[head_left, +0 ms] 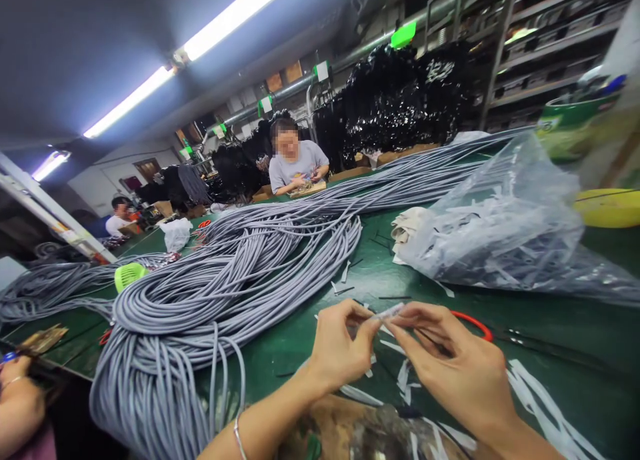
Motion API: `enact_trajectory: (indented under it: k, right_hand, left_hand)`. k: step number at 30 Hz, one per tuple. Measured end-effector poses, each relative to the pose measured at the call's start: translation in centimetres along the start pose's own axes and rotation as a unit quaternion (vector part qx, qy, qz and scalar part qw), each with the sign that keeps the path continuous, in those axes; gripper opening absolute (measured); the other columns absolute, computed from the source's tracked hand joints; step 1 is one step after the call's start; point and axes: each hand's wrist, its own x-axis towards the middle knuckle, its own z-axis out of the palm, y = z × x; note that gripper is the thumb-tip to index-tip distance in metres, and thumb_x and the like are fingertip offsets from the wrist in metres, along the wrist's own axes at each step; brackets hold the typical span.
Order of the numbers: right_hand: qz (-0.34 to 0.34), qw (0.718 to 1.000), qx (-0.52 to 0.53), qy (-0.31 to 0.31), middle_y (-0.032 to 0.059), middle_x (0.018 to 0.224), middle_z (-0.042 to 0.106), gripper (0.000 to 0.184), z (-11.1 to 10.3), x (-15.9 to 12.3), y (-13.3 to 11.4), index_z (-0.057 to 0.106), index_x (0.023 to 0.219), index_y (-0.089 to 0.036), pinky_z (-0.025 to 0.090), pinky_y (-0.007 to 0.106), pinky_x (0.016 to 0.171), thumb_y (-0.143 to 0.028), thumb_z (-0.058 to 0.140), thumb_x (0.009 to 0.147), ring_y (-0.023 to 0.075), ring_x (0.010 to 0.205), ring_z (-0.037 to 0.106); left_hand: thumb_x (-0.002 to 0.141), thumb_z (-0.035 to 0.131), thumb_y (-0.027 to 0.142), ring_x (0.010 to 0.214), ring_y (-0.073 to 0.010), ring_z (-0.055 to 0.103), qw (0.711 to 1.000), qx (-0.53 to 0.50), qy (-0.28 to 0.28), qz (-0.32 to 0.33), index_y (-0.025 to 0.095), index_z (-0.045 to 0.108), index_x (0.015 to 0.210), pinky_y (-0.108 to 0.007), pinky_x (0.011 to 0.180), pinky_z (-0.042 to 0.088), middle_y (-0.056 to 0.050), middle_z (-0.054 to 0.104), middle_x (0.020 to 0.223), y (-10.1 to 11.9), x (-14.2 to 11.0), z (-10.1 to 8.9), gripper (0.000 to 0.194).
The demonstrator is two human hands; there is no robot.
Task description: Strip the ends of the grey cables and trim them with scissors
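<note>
My left hand (341, 345) and my right hand (457, 365) meet above the green table, fingertips almost touching. Both pinch a short, pale grey-white piece (390, 312) between thumb and fingers. Its exact kind is hard to make out, since the fingertips cover its ends. A thin black strand shows under the fingers of my right hand. Below my hands lies a worn brown board (325, 427) with white strips on it. Loose white strips (543, 407) lie to the right of my right hand.
Bundled grey cables (240, 273) cover the table's left and far side. On the right are a clear plastic bag (500, 240) of white pieces, red-handled scissors (473, 323) and a green container (570, 123). A co-worker (297, 160) sits opposite; another person's arm (20, 393) shows at left.
</note>
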Motion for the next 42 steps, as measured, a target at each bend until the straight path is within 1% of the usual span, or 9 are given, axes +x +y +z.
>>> enact_trajectory:
  k: [5, 8, 12, 16, 20, 25, 30, 36, 42]
  right_hand:
    - [0.012, 0.999, 0.013, 0.038, 0.0003, 0.069, 0.07, 0.017, 0.2, -0.7, -0.9, 0.058, 0.087, -0.026, 0.047, 0.017, 0.043, -0.037, 0.067, 0.078, 0.0134, 0.057, 0.066]
    - [0.043, 0.995, 0.037, 0.087, 0.0008, 0.077, 0.07, 0.037, -0.2, 0.4, -1.3, 0.055, 0.096, -0.026, 0.042, 0.019, 0.04, -0.043, 0.074, 0.07, 0.0086, 0.045, 0.052]
    - [0.097, 0.99, 0.102, 0.005, 0.002, 0.086, 0.07, 0.058, -0.8, 2.2, -1.2, 0.051, 0.105, -0.025, 0.037, 0.02, 0.036, -0.053, 0.077, 0.061, 0.0026, 0.036, 0.032]
    - [0.148, 0.973, 0.143, -0.104, 0.0081, 0.096, 0.071, 0.063, -0.9, 2.1, -0.8, 0.05, 0.114, -0.025, 0.046, 0.022, 0.044, -0.053, 0.076, 0.064, 0.008, 0.048, 0.052]
    - [0.196, 0.95, 0.182, -0.159, 0.0127, 0.107, 0.07, 0.078, -1.1, 1.9, -0.3, 0.042, 0.129, -0.026, 0.053, 0.026, 0.055, -0.056, 0.074, 0.064, 0.0147, 0.062, 0.065]
    - [0.206, 0.946, 0.127, -0.216, 0.0114, 0.085, 0.075, 0.073, -1.0, 2.3, -0.4, 0.06, 0.119, -0.018, 0.056, 0.032, 0.06, -0.061, 0.073, 0.061, 0.0225, 0.067, 0.069]
    - [0.118, 0.973, 0.001, -0.198, 0.0071, 0.063, 0.072, 0.037, -0.8, 2.4, -0.4, 0.071, 0.062, -0.019, 0.054, 0.029, 0.054, -0.054, 0.064, 0.07, 0.0229, 0.06, 0.067]
    - [-0.069, 0.982, -0.11, -0.134, 0.0031, 0.057, 0.066, 0.025, 0.2, 1.1, -0.3, 0.07, 0.067, -0.022, 0.048, 0.024, 0.045, -0.026, 0.049, 0.08, 0.015, 0.046, 0.059]
    - [-0.125, 0.969, -0.136, -0.167, 0.0042, 0.064, 0.069, 0.027, 0.9, 0.5, -0.4, 0.068, 0.069, -0.022, 0.052, 0.024, 0.052, -0.02, 0.043, 0.081, 0.016, 0.055, 0.065]
  left_hand:
    - [0.072, 0.056, 0.014, 0.057, -0.0125, 0.049, 0.988, 0.107, 0.084, 0.077, 0.017, 0.051, 0.062, -0.022, 0.055, 0.035, 0.001, 0.052, 0.059, 0.6, 0.7, -1.1, 0.013]
    - [0.073, 0.058, 0.014, 0.055, -0.012, 0.048, 0.985, 0.103, 0.096, 0.097, 0.017, 0.053, 0.062, -0.021, 0.052, 0.034, 0.001, 0.052, 0.059, 0.5, 0.1, -1.2, 0.012]
    - [0.072, 0.06, 0.014, 0.053, -0.0119, 0.048, 0.989, 0.072, 0.087, 0.097, 0.016, 0.055, 0.061, -0.022, 0.051, 0.035, 0.0, 0.054, 0.058, 0.4, -1.0, -0.7, 0.012]
    - [0.071, 0.065, 0.019, 0.049, -0.0109, 0.049, 0.998, -0.012, 0.063, 0.03, 0.017, 0.055, 0.068, -0.021, 0.048, 0.038, 0.001, 0.056, 0.057, 0.0, -1.4, -0.4, 0.011]
    - [0.064, 0.076, 0.027, 0.042, -0.0076, 0.046, 0.994, -0.09, 0.028, -0.058, 0.019, 0.049, 0.082, -0.017, 0.042, 0.037, 0.006, 0.055, 0.056, -0.6, -1.4, -0.4, 0.034]
    - [0.066, 0.075, 0.031, 0.043, -0.0056, 0.045, 0.994, -0.096, 0.013, -0.051, 0.019, 0.048, 0.077, -0.016, 0.042, 0.036, 0.005, 0.055, 0.06, -0.5, -1.5, -0.5, 0.032]
    - [0.071, 0.067, 0.018, 0.053, -0.0086, 0.052, 0.999, -0.032, 0.035, -0.011, 0.016, 0.056, 0.072, -0.018, 0.05, 0.04, 0.001, 0.06, 0.064, -0.4, -1.7, -0.6, 0.011]
    - [0.071, 0.07, 0.03, 0.041, -0.0026, 0.043, 0.985, -0.14, 0.062, -0.081, 0.015, 0.064, 0.108, -0.018, 0.041, 0.034, -0.008, 0.069, 0.096, -1.3, -1.3, -0.2, 0.04]
    - [0.045, 0.088, 0.045, 0.038, 0.0015, 0.026, 0.901, -0.378, -0.058, -0.205, 0.012, 0.068, 0.105, -0.016, 0.037, 0.013, -0.001, 0.062, 0.069, -0.4, -0.3, -1.2, 0.071]
